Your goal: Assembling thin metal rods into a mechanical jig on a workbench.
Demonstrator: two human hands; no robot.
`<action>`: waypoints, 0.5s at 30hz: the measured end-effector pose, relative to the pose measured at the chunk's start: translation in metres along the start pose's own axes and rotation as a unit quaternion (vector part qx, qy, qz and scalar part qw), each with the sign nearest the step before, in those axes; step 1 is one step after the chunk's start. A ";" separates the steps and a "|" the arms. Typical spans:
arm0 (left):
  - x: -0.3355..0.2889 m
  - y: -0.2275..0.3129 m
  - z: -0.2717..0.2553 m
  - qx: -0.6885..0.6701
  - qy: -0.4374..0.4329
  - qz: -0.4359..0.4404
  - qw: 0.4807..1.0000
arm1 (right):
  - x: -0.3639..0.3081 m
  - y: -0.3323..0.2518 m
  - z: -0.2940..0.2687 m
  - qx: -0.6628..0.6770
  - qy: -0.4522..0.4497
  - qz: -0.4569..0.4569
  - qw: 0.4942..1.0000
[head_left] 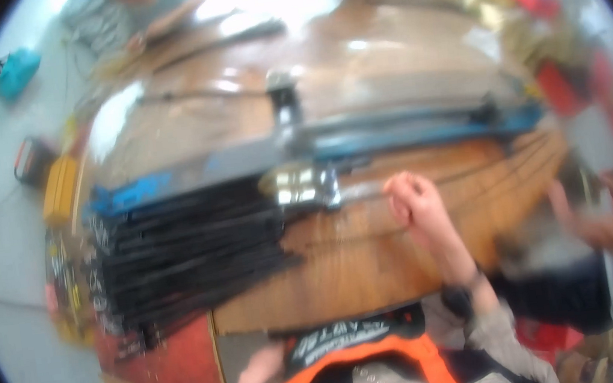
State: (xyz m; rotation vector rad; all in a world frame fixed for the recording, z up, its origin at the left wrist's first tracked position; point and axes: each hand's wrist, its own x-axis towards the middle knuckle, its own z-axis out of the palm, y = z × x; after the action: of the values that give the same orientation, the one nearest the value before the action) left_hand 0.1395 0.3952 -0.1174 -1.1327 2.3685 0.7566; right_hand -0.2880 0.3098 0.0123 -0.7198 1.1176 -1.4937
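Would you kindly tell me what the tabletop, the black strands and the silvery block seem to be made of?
Tabletop: probably wood or wood-look laminate, smooth, from its warm brown colour and soft sheen.
Black strands: perhaps plastic or rubber, from their dark, dull look, though blur leaves this open.
Silvery block: likely polished metal, given its bright highlights.

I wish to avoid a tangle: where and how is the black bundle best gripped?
The bundle is probably best gripped around its middle, from the near side: it stretches left to right, and the blue rail runs along its far edge.
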 end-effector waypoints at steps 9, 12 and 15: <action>0.043 0.054 -0.263 0.292 0.553 0.056 0.778 | -0.021 0.002 -0.002 -0.024 -0.017 0.008 1.000; 0.084 -0.023 -0.240 0.194 0.443 0.186 0.855 | -0.033 -0.021 0.012 -0.104 0.005 -0.036 0.994; 0.080 -0.023 -0.265 0.173 0.471 0.198 0.842 | -0.032 -0.017 -0.013 -0.130 0.048 -0.115 0.984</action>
State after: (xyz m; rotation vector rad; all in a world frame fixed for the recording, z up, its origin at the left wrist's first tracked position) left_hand 0.0777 0.1714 0.0354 -0.9722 3.4234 -0.2535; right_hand -0.2988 0.3438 0.0276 -0.9933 1.3556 -1.6056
